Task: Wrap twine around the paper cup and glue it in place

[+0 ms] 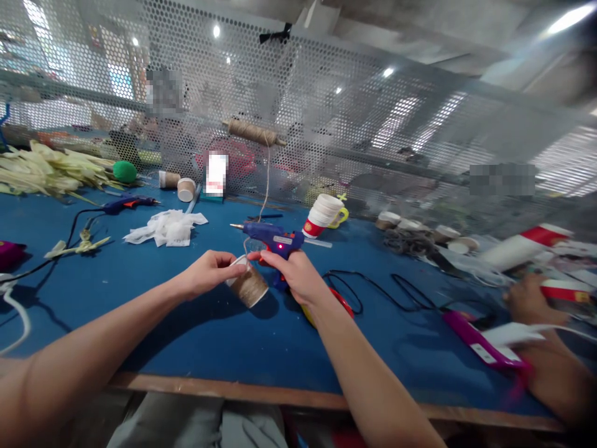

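My left grip [209, 272] and right grip [293, 274] both pinch the twine-wrapped cup [250, 289], tilted low over the blue worktop [186, 336]. Just behind it, the glue gun [270, 236] bears a label too small to read.

The person is showing two bare arms. The left arm [93, 342] and the right arm [364, 367] are running uncovered from the lower edge of the view up to the wrists. The left hand [209, 274] and the right hand [298, 277] are showing bare as well, knuckles and fingers uncovered. The wide lens is stretching both forearms, making them look broad near the lower edge and slim toward the wrists. At the bottom of the view, light grey cloth [196, 426] is covering the lap, lying in soft folds with a darker crease running down its middle. It is looking like trousers, though too little is showing to be sure.
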`<state>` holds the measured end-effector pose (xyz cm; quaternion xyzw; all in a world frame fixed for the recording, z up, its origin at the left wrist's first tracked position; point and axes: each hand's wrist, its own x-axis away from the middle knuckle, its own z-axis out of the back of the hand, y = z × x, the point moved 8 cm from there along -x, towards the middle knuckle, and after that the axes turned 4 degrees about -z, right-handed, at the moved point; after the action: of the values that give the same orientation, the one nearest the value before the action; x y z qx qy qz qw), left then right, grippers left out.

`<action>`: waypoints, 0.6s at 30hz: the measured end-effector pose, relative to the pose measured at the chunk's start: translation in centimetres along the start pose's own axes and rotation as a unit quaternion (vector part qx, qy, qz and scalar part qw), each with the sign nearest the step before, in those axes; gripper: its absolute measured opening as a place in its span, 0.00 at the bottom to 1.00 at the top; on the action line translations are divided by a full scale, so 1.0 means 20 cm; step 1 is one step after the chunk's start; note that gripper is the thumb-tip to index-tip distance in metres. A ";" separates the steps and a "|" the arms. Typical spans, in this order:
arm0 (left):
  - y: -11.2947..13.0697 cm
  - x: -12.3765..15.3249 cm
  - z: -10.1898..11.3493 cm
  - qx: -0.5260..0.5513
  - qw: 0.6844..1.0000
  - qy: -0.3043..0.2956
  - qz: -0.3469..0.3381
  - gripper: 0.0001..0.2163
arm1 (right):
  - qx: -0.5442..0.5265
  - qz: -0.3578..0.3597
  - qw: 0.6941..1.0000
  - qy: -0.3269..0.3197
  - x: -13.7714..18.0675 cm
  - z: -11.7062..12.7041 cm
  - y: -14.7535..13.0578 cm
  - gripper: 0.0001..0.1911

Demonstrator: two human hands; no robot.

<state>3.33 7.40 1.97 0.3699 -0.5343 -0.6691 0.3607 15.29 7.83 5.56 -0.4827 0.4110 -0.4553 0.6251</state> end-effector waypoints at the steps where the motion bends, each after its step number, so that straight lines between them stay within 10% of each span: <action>1: -0.01 0.00 -0.01 0.001 1.000 -0.005 -0.001 0.16 | 0.004 0.005 1.000 -0.003 0.00 -0.01 0.00 0.12; 18: -0.05 0.00 -0.03 0.034 0.998 -0.001 0.046 0.17 | -0.036 0.003 0.999 -0.034 0.02 -0.07 0.00 0.10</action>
<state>3.77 7.22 0.88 0.3563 -0.5734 -0.6337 0.3777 14.08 7.17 5.29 -0.5194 0.4069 -0.4216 0.6221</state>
